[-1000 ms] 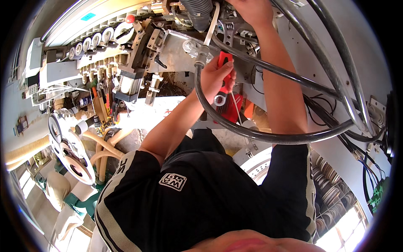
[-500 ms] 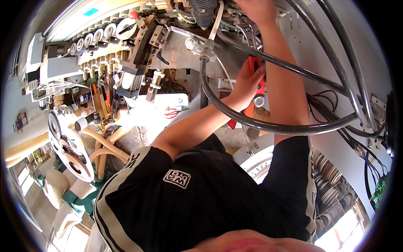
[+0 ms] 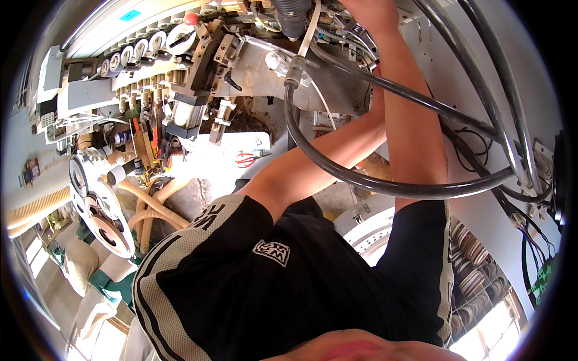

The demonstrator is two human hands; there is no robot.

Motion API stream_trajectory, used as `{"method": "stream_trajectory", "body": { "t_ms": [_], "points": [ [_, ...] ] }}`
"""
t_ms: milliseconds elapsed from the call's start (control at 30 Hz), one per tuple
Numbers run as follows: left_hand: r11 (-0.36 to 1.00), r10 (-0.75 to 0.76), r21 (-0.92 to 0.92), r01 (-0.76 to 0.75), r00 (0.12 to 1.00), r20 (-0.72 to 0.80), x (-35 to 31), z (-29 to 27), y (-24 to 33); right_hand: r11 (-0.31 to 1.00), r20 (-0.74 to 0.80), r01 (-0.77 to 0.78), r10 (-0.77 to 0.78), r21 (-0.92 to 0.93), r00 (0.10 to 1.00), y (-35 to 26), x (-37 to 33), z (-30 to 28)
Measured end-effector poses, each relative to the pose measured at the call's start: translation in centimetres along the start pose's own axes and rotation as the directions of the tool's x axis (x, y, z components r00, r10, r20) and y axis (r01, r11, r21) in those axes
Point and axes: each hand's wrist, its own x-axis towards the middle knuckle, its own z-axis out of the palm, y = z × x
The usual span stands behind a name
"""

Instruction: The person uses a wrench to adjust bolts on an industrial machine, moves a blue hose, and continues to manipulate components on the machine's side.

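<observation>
My right hand [image 3: 368, 11] reaches up into the metal fittings at the top of a machine [image 3: 253, 66]; its fingers are cut off by the frame edge, so its grip is unclear. My left forearm [image 3: 325, 156] crosses to the right, and the left hand is hidden behind my right forearm [image 3: 415, 132]. A sliver of red [image 3: 377, 70] shows beside that forearm. A thick black hose [image 3: 385, 186] loops from a metal coupling [image 3: 294, 71] across both arms.
Red-handled pliers [image 3: 245, 159] lie on a bright surface below the machine. A row of round dials and a red knob [image 3: 191, 18] sit at top left. Beige ribbed hoses [image 3: 150, 204] and white reels [image 3: 102, 210] are at left. Black cables [image 3: 481, 78] run down the right panel.
My left hand, which held a red-handled tool, has moved up and right and slipped behind my right forearm. The view has shifted so the machine sits higher.
</observation>
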Motion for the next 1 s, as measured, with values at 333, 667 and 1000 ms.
{"method": "stream_trajectory", "body": {
  "t_ms": [333, 667, 1000],
  "points": [
    [0.86, 0.188, 0.49, -0.143, 0.981, -0.043, -1.5, -1.4, -0.3, 0.999, 0.028, -0.042, 0.042, -0.023, 0.999, -0.4, 0.5, -0.6],
    [0.222, 0.506, 0.958, -0.184, 0.861, 0.048, -6.7, -3.8, 4.8, 0.993, 0.071, -0.089, 0.094, -0.071, 0.993, -0.9, -0.3, -0.5],
    [0.578, 0.518, 0.749, -0.324, 0.855, -0.029, -1.1, -0.1, 1.3, 0.996, 0.019, 0.056, -0.057, 0.074, 0.998, -0.4, 0.7, 0.0]
  ]
}}
